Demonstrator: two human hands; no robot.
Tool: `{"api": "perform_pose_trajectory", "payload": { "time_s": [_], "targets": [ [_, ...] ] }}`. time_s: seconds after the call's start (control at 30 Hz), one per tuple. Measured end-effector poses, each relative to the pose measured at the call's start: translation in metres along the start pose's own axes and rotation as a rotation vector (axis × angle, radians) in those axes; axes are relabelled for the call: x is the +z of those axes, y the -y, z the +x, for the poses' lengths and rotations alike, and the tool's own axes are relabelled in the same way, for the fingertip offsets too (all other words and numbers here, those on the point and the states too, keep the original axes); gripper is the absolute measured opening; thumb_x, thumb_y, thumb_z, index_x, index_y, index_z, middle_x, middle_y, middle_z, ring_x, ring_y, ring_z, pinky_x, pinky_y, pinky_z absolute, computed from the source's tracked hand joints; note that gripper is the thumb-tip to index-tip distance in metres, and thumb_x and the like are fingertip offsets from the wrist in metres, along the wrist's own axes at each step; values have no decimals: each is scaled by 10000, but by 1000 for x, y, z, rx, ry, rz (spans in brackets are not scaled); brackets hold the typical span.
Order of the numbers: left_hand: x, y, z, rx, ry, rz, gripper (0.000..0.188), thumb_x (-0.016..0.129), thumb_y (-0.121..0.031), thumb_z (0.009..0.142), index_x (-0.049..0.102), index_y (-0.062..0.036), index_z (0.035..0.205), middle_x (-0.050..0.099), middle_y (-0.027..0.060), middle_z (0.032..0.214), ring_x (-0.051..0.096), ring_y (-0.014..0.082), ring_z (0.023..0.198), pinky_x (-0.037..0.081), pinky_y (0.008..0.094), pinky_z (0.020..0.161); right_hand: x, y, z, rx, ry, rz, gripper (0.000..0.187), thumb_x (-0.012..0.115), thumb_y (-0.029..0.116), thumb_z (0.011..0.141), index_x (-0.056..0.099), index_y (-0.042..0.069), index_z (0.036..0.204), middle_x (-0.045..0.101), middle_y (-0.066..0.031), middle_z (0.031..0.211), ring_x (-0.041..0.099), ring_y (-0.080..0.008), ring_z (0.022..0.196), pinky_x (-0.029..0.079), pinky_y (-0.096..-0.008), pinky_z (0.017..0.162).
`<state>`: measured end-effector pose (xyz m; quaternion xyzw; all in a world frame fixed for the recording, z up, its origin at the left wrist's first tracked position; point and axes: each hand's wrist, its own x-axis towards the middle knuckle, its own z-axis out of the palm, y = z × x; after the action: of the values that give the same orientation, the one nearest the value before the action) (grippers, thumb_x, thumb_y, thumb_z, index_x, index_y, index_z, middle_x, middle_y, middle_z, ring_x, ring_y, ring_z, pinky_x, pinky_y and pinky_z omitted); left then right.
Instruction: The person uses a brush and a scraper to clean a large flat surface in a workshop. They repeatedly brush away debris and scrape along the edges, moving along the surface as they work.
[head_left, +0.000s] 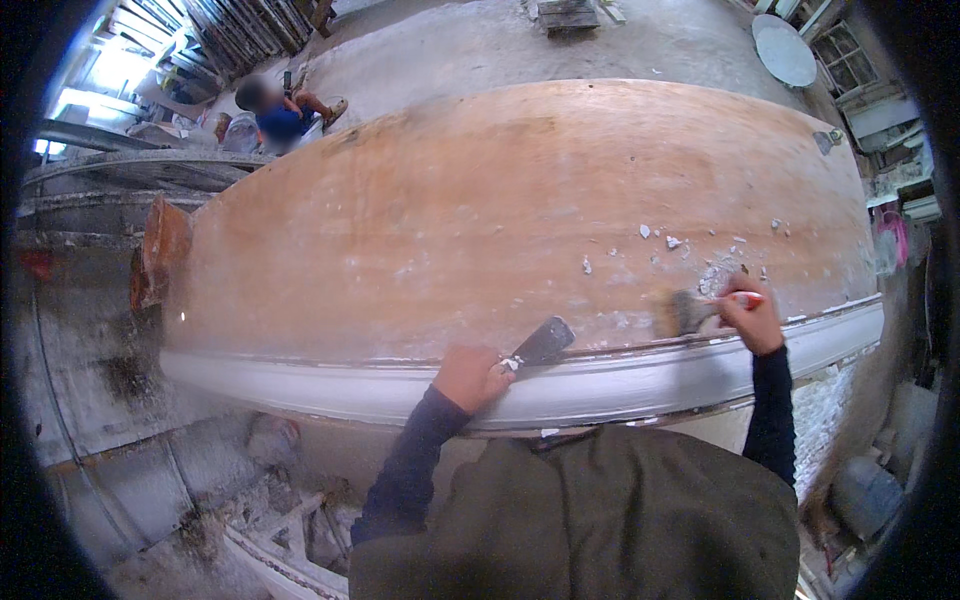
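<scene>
My right hand (752,312) is closed round the red handle of a paintbrush (690,312), its bristles pointing left and blurred over the wooden tabletop (480,200). A putty knife (543,341) with a dark, flat blade is gripped in my left hand (472,377), which rests by the near edge. White crumbs cling to the knife near my fingers. Along that edge runs a smooth white plaster moulding (480,393). Loose white plaster bits (716,278) lie scattered around and beyond my right hand.
At the far left a person (283,115) in blue sits low, beyond the table. An orange-brown piece (165,245) stands at the table's left end. A round white disc (785,50) is at the back right, and a grey bucket-like container (866,497) at the lower right.
</scene>
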<state>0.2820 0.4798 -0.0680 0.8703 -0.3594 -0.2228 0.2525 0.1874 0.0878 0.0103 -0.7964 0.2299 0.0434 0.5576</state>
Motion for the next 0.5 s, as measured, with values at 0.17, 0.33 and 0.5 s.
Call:
{"api": "perform_pose_trajectory", "payload": {
  "time_s": [0.17, 0.33, 0.5],
  "targets": [
    [-5, -11, 3, -225, 86, -59, 284, 567, -313, 711, 555, -34, 764, 538, 150, 764, 483, 345, 792, 362, 425, 654, 29, 6, 15, -72, -66, 176, 105, 587, 101, 746, 531, 16, 725, 530, -19, 642, 535, -86, 580, 459, -218, 494],
    [13, -2, -14, -211, -53, -151, 330, 567, -330, 710, 538, -31, 846, 531, 152, 774, 481, 341, 782, 336, 420, 693, 174, 0, 59, -59, 469, 309, 143, 600, 120, 763, 595, 15, 859, 590, -44, 744, 566, -99, 687, 473, -224, 601],
    [3, -15, -23, -182, -56, 11, 383, 566, -362, 691, 548, -34, 887, 544, 140, 825, 485, 321, 800, 332, 416, 729, 234, -33, 70, -323, 509, -65, 142, 607, 131, 751, 580, 15, 828, 581, -45, 735, 542, -81, 678, 442, -235, 617]
  ]
}}
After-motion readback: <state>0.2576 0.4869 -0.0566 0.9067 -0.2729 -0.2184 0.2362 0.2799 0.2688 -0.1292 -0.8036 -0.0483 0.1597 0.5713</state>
